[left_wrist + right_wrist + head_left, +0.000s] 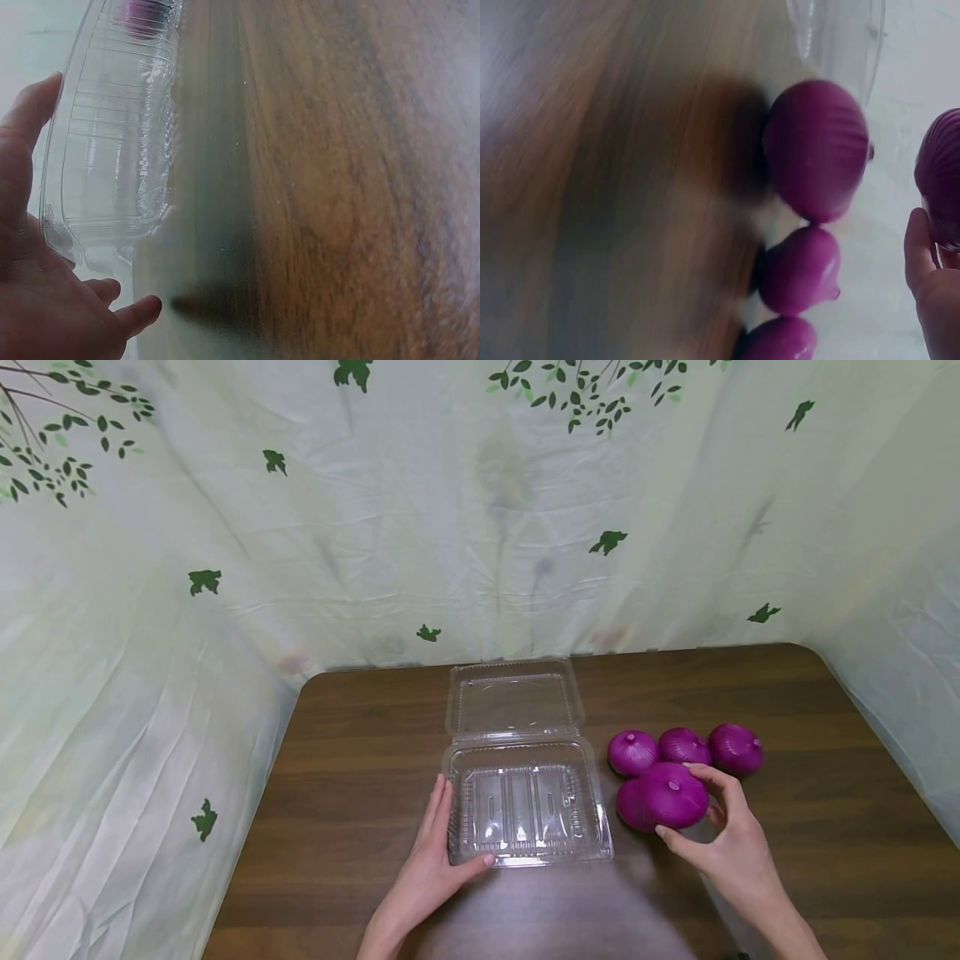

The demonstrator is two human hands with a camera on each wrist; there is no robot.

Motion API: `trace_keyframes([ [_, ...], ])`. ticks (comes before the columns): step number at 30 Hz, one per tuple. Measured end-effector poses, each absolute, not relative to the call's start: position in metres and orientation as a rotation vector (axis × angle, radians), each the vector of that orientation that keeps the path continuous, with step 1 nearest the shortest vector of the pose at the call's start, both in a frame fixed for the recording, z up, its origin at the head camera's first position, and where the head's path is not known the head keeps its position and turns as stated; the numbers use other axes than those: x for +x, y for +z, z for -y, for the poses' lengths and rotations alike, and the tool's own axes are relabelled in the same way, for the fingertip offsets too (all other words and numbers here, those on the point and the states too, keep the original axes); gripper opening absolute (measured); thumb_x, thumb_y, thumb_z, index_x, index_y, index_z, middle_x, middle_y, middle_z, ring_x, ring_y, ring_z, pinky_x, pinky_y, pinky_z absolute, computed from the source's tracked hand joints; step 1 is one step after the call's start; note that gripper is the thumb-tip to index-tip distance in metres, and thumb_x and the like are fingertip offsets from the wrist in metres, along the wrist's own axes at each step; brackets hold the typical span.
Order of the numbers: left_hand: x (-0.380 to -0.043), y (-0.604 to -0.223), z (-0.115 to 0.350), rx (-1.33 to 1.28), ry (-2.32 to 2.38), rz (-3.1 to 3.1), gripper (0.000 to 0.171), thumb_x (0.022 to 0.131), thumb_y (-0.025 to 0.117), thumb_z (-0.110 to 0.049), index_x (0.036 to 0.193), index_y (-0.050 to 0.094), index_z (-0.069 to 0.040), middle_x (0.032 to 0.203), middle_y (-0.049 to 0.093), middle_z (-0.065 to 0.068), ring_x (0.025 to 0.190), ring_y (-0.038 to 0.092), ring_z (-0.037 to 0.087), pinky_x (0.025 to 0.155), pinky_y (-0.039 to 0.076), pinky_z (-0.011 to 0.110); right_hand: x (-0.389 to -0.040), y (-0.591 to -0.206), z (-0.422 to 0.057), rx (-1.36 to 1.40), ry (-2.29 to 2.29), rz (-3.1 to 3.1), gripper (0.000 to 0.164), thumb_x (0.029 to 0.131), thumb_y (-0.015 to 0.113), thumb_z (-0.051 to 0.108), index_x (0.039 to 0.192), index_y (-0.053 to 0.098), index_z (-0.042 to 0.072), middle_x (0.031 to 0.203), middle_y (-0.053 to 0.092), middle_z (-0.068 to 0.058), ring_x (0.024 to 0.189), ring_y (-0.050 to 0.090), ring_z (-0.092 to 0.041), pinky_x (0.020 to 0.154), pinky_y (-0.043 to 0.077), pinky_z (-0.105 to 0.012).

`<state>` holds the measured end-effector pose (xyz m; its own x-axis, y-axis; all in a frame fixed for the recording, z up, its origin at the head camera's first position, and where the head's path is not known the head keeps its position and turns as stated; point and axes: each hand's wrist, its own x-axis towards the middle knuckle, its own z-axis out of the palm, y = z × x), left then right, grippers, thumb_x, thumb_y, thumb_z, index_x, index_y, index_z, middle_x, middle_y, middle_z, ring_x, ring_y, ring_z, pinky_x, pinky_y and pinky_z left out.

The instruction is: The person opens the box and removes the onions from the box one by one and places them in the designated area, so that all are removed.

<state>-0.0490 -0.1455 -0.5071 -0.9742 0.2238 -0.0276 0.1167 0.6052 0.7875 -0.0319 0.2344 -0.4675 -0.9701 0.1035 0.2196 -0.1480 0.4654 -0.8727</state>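
Observation:
My right hand (738, 852) holds a purple onion (676, 795) between thumb and fingers. In the right wrist view the held onion (941, 176) is raised off the table, partly cut off by the frame edge. Below and left of it in the head view, another onion (634, 806) is partly hidden. Three more onions stand behind, one of them at the far right (735, 749). My left hand (431, 872) rests against the front left corner of a clear plastic clamshell container (517, 810), fingers along its left side and thumb at the front rim.
The container's lid (514, 697) lies folded back toward the rear of the brown wooden table (360, 760). A pale cloth with green leaf prints (450, 527) hangs behind the table and along both sides.

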Motion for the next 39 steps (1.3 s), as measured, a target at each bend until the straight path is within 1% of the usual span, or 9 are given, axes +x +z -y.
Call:
trace_keyframes([
  [5,-0.049,-0.507,0.146,0.277,1.313,-2.695,0.118,0.076,0.084,-0.044,0.160,0.005,-0.016,0.164,-0.005,-0.007,0.148,0.004,0.020,0.115,0.018,0.050,-0.030,-0.476,-0.248,-0.018,1.522,2.477,0.092,0.068,0.089,0.000,0.144,0.039,0.014,0.136,0.047,0.001,0.112,0.050,0.000,0.092,0.039,-0.006],
  [10,-0.049,-0.507,0.146,0.271,1.318,-2.688,0.118,0.076,0.084,-0.044,0.160,0.005,-0.017,0.164,-0.005,-0.009,0.148,0.005,0.020,0.115,0.020,0.051,-0.029,-0.479,-0.255,-0.074,1.537,2.430,0.090,0.069,0.087,-0.004,0.144,0.038,0.008,0.136,0.046,-0.001,0.117,0.048,0.000,0.094,0.039,-0.007],
  [13,-0.048,-0.507,0.146,0.266,1.314,-2.687,0.118,0.076,0.084,-0.045,0.160,0.005,-0.019,0.164,-0.006,-0.009,0.148,0.005,0.019,0.115,0.020,0.051,-0.027,-0.481,-0.259,-0.116,1.537,2.424,0.089,0.070,0.087,-0.003,0.143,0.037,0.007,0.134,0.045,-0.002,0.116,0.050,0.002,0.092,0.040,-0.007],
  [20,-0.048,-0.507,0.146,0.262,1.314,-2.684,0.118,0.075,0.083,-0.047,0.160,0.005,-0.019,0.164,-0.005,-0.010,0.148,0.005,0.019,0.115,0.020,0.051,-0.022,-0.488,-0.273,-0.248,1.460,2.508,0.084,0.074,0.087,0.011,0.144,0.040,0.013,0.127,0.052,-0.004,0.105,0.053,0.008,0.085,0.042,-0.007],
  [24,-0.048,-0.507,0.146,0.252,1.311,-2.681,0.119,0.076,0.084,-0.046,0.160,0.004,-0.021,0.164,-0.006,-0.011,0.149,0.004,0.019,0.114,0.020,0.052,-0.021,-0.490,-0.280,-0.297,1.311,2.630,0.082,0.075,0.088,0.025,0.143,0.044,0.014,0.126,0.054,-0.008,0.100,0.048,0.008,0.077,0.039,-0.022],
  [27,-0.049,-0.507,0.147,0.249,1.303,-2.685,0.119,0.076,0.083,-0.046,0.160,0.003,-0.021,0.164,-0.006,-0.011,0.149,0.003,0.020,0.114,0.020,0.052,-0.022,-0.492,-0.286,-0.311,1.255,2.702,0.081,0.075,0.087,0.031,0.142,0.045,0.014,0.128,0.054,-0.010,0.095,0.046,0.008,0.072,0.037,-0.028],
  [34,-0.048,-0.507,0.147,0.245,1.299,-2.688,0.118,0.076,0.083,-0.048,0.160,0.004,-0.020,0.164,-0.006,-0.012,0.149,0.004,0.020,0.114,0.020,0.052,-0.024,-0.502,-0.293,-0.293,1.210,2.807,0.080,0.075,0.087,0.036,0.140,0.046,0.014,0.126,0.059,-0.018,0.087,0.046,0.015,0.064,0.041,-0.022],
  [37,-0.048,-0.507,0.147,0.246,1.304,-2.686,0.118,0.076,0.083,-0.047,0.160,0.004,-0.020,0.164,-0.006,-0.011,0.149,0.004,0.020,0.114,0.020,0.053,-0.025,-0.507,-0.295,-0.294,1.234,2.830,0.082,0.075,0.087,0.036,0.141,0.044,0.013,0.128,0.057,-0.020,0.088,0.053,0.008,0.064,0.043,-0.021],
  [39,-0.048,-0.507,0.146,0.246,1.307,-2.686,0.118,0.076,0.083,-0.047,0.160,0.004,-0.020,0.164,-0.006,-0.010,0.149,0.004,0.020,0.114,0.020,0.053,-0.026,-0.509,-0.296,-0.287,1.256,2.837,0.083,0.075,0.087,0.036,0.141,0.043,0.012,0.130,0.056,-0.021,0.094,0.062,-0.005,0.065,0.044,-0.020],
])
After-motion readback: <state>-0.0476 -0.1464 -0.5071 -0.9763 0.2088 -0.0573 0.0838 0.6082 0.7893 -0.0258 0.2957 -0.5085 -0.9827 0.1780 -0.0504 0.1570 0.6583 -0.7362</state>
